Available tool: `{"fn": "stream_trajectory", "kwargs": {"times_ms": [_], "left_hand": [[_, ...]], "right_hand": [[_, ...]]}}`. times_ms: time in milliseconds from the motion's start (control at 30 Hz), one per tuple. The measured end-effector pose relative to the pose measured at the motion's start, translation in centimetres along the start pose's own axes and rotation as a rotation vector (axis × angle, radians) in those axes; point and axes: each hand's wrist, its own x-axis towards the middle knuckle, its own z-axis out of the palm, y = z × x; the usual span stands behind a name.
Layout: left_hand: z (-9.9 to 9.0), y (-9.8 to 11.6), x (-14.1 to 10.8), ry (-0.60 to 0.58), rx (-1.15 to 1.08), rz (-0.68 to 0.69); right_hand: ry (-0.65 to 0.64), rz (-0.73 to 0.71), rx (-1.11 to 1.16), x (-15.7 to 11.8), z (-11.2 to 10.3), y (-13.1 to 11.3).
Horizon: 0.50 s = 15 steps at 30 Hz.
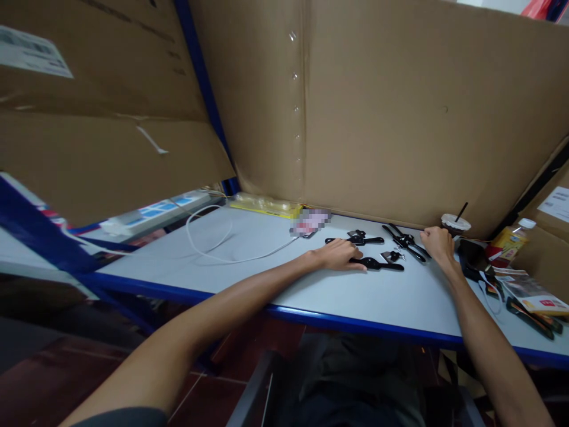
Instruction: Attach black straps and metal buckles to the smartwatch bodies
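Several black spokeshaves lie on the grey tabletop, with small blade parts beside them. My left hand [340, 255] rests low on the table, its fingers and thumb around the left handle of the nearest spokeshave [377, 264]. Just beyond it lies another spokeshave [367, 241], partly covered by that hand, with a loose blade [355, 233] behind. A second blade with a black cap [392, 257] sits between the two. To the right, two spokeshaves [405, 240] lie crossed. Beside their right ends my right hand [438, 243] is closed; its fingertips and anything inside are hidden.
A lidded cup with a black straw [456, 223] stands behind my right hand. A bottle [518, 240], printed packets [533, 290] and dark tools crowd the right side. A phone [310, 223] with a white cable [249, 261] lies at the back. Cardboard [377, 118] walls the rear.
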Motion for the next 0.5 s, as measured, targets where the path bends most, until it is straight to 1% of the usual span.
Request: {"fn": "stream_trajectory", "kwargs": {"times_ms": [67, 167, 333, 433, 500], "left_hand": [[0.0, 0.0, 0.0, -0.002, 0.002, -0.002], [0.1, -0.1, 0.1, 0.004, -0.012, 0.005], [-0.1, 0.1, 0.0, 0.002, -0.019, -0.001], [-0.3, 0.2, 0.0, -0.01, -0.017, -0.009], [-0.4, 0.3, 0.0, -0.014, -0.015, -0.011]], "right_hand": [[-0.008, 0.02, 0.011, 0.4, 0.3, 0.9], [-0.061, 0.031, 0.015, 0.7, 1.1, 1.6], [-0.181, -0.049, 0.008, 1.0, 2.8, 1.4], [-0.197, -0.095, -0.003, 1.1, 3.7, 1.0], [-0.211, -0.094, 0.017, 1.3, 4.0, 1.0]]}}
